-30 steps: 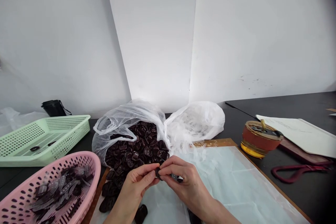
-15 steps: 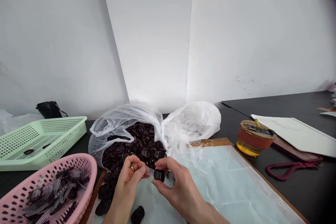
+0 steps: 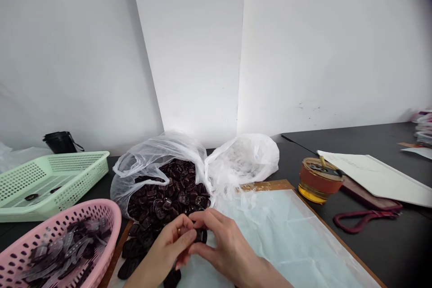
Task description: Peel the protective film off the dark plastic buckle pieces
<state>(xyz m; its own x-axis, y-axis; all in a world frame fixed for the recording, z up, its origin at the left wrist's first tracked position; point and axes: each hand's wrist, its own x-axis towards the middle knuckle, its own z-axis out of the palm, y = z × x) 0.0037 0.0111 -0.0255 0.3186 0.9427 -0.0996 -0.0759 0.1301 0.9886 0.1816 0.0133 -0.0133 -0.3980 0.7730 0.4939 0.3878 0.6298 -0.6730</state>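
Note:
In the lower middle, a small dark brown buckle-like plastic piece [image 3: 201, 236] sits between the thumb and fingers of my right hand [image 3: 224, 238]. My left hand [image 3: 172, 240] is closed in a pinch at its left edge, fingertips meeting those of the right. The clear perforated strip seen earlier between the hands is hidden by the fingers now. Below my left hand, another dark piece [image 3: 173, 277] lies partly covered on the pale blue sheet [image 3: 270, 234]. Just beyond the hands, a heap of similar dark pieces [image 3: 168, 202] spills from a clear plastic bag [image 3: 135, 157].
At left, a pink basket [image 3: 116, 220] holds clear perforated strips and dark pieces; behind it stands a green basket [image 3: 97, 166]. A white plastic bag [image 3: 249, 157] lies at the back. Rightward are a round amber container [image 3: 319, 182], dark red scissors [image 3: 357, 222] and a white pad [image 3: 371, 171].
My hands have come together, and my left hand has moved right against the dark piece. The clear strip between them has gone out of sight. The whole view has shifted slightly.

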